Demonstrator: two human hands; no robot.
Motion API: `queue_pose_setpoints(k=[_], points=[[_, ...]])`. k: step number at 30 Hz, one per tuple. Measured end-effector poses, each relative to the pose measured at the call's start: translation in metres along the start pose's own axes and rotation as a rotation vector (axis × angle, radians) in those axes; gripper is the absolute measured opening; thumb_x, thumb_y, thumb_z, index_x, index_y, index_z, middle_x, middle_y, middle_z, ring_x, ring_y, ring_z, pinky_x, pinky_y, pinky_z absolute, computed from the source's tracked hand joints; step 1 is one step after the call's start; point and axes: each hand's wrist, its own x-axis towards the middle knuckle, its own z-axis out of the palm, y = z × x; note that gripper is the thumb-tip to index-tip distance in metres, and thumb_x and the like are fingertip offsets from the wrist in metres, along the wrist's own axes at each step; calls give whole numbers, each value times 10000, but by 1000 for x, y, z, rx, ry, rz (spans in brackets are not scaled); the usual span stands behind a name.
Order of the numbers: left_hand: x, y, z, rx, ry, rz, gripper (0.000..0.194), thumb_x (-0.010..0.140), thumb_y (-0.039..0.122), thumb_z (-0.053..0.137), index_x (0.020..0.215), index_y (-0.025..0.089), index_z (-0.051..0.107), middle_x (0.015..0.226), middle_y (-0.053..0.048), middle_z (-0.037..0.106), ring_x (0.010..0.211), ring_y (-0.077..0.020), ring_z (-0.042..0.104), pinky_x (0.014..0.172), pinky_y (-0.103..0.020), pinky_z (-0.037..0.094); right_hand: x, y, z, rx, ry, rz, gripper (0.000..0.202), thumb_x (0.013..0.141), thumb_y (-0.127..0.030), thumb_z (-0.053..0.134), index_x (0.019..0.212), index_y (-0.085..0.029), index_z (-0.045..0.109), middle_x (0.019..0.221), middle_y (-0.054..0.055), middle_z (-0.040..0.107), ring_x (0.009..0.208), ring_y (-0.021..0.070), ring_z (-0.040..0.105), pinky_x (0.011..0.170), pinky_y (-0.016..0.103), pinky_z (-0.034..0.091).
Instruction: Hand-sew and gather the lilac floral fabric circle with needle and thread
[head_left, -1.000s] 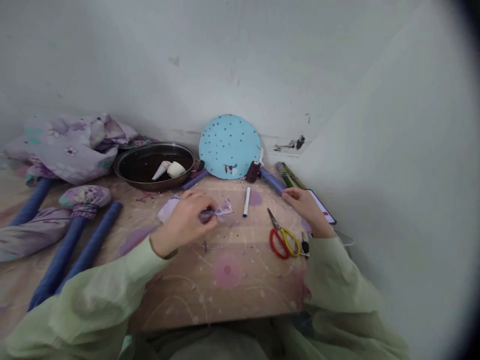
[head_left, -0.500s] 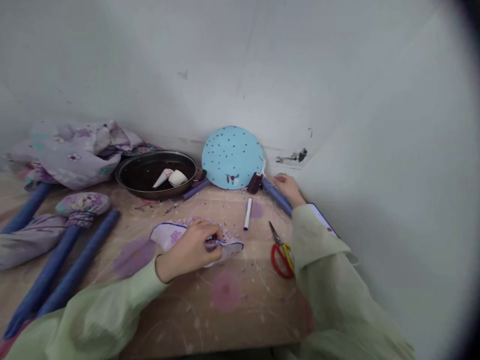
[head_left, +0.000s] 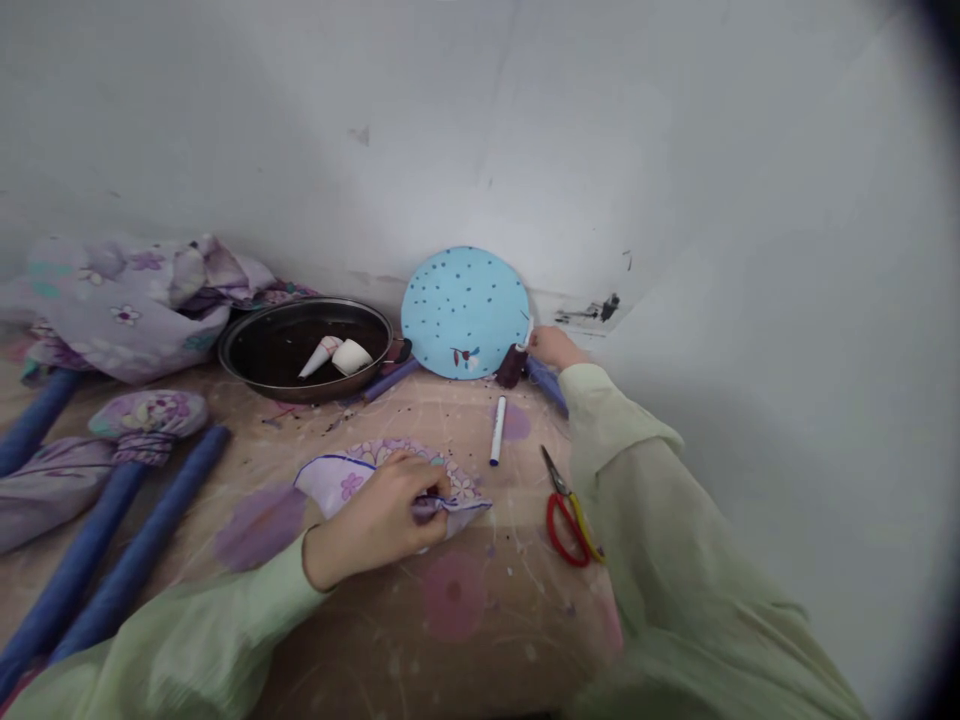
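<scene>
The left hand (head_left: pixel 386 515) has thumb and fingertips pinched together on a thin floral cloth (head_left: pixel 335 480), its soft folds edged with a dark blue line; the cloth lies on the table (head_left: pixel 360 640) beneath that hand. Between one and two o'clock from it, the right hand (head_left: pixel 556 346) is bent at the fingers; whether it pinches anything I cannot tell. Just beside it, at eight o'clock, stands a dark spool of thread (head_left: pixel 512 367), and at nine a flat, round, pale blue disc (head_left: pixel 465 315) with dark specks leans on the wall.

From the left hand, a slim white marker (head_left: pixel 497 432) lies at two o'clock and steel scissors (head_left: pixel 564 488) with red and yellow loop handles at three. At eleven sits a round, dark metal pan (head_left: pixel 251 375) holding a pale cone (head_left: pixel 321 356) and a stubby white piece (head_left: pixel 350 357). Blue cylindrical rods (head_left: pixel 161 535) lie at nine, and a crumpled floral bundle (head_left: pixel 127 310) at ten.
</scene>
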Motion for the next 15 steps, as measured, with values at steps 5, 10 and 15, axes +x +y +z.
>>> queue_pose_setpoints(k=[5, 10, 15], points=[[0, 0, 0, -2, 7, 0, 122, 684, 131, 519, 784, 169, 579, 750, -21, 639, 728, -176, 580, 722, -305, 419, 3, 3, 3, 82, -40, -28, 313, 892, -312, 550, 1157, -145, 550, 1171, 104, 565, 991, 204, 587, 833, 395, 508], [-1, 0, 1, 10, 0, -6, 122, 668, 122, 520, 766, 167, 578, 737, -28, 634, 707, -175, 569, 707, -298, 418, 0, 5, 3, 249, -5, -27, 309, 895, -314, 545, 1155, -147, 552, 1170, 100, 566, 987, 204, 587, 832, 397, 508], [-1, 0, 0, 1, 15, -12, 122, 679, 123, 522, 774, 171, 582, 757, -29, 636, 745, -184, 579, 722, -296, 426, -10, 8, -11, 514, 154, 18, 309, 897, -313, 543, 1162, -156, 546, 1172, 91, 565, 989, 204, 586, 830, 408, 508]])
